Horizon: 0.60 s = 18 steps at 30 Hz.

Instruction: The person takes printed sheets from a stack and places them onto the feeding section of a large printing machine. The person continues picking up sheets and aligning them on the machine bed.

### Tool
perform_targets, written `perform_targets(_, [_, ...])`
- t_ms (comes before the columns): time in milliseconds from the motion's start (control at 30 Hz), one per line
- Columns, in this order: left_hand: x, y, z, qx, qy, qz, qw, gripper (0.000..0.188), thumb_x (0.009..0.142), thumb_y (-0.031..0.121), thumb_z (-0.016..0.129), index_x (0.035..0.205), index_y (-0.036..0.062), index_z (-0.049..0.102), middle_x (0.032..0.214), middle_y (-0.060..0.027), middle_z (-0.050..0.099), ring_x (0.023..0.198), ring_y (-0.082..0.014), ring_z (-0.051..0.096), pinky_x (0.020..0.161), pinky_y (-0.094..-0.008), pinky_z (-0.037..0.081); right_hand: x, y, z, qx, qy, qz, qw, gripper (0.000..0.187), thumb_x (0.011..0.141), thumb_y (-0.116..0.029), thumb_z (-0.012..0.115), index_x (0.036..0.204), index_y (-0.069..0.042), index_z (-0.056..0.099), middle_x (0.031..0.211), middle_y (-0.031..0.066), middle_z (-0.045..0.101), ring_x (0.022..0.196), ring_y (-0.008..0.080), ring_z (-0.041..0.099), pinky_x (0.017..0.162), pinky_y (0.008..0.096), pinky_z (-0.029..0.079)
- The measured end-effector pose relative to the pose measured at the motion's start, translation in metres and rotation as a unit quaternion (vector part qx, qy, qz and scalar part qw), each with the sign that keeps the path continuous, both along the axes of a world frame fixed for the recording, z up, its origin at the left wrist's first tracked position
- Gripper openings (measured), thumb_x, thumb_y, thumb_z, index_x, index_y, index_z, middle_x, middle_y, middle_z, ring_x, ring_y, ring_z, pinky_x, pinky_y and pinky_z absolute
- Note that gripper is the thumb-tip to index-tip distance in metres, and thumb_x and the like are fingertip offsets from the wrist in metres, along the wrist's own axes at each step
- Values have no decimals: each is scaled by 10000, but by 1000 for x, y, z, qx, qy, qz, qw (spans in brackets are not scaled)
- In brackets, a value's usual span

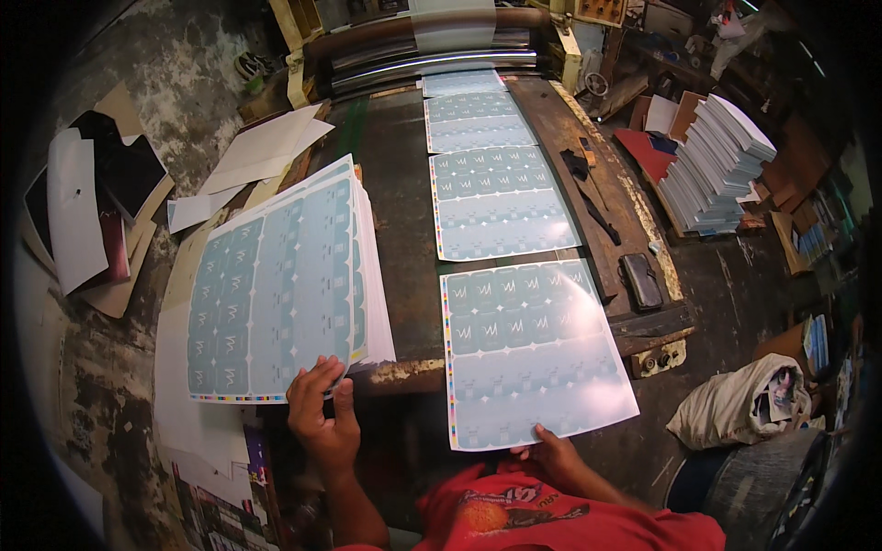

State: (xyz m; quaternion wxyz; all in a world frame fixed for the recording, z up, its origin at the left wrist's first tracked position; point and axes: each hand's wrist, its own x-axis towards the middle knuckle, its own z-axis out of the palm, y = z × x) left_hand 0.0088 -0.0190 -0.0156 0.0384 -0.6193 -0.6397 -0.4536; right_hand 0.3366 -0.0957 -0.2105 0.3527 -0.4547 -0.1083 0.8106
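Nearest glossy pale-blue printed sheet (528, 354) lay flat at the near end of the dark worn table (395, 257), w/ right hand (551, 447) pinching its near edge, fingers closed on it. Beyond it, three more printed sheets (491, 184) ran in a row twd the metal rollers (432, 55), so more seemed left to collect. Left hand (322, 413) rested w/ fingers spread on the near corner of the thick stack of like sheets (285, 285), gripping nothing. Both forearms came up from below.
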Motion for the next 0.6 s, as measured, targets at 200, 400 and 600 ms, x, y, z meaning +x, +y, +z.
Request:
perform_targets(200, [0,-3,4,-7,13,4,1000,169,879,151,687,1016,53,707,1039,-97,709,1061,-284,654,1017,-432,411,-7,45,-1,65,6,-45,997,534,1010,-448,431,1243,30,485,972,205,674,862,256,652,812,371,507])
perform_targets(400, [0,-2,5,-5,11,-2,1000,165,861,120,697,1015,62,708,1041,-88,709,1072,-277,653,1003,-434,418,-12,89,-19,94,38,-99,990,567,1008,-483,406,1230,33,484,946,202,662,795,259,637,796,389,518])
perform_targets(600, [0,-3,11,-21,2,-5,1000,169,891,125,670,1041,57,709,1050,-94,709,1085,-275,643,1016,-422,414,-35,108,-32,89,-23,-188,978,535,994,-505,420,1219,-21,465,950,178,652,747,235,623,782,416,522])
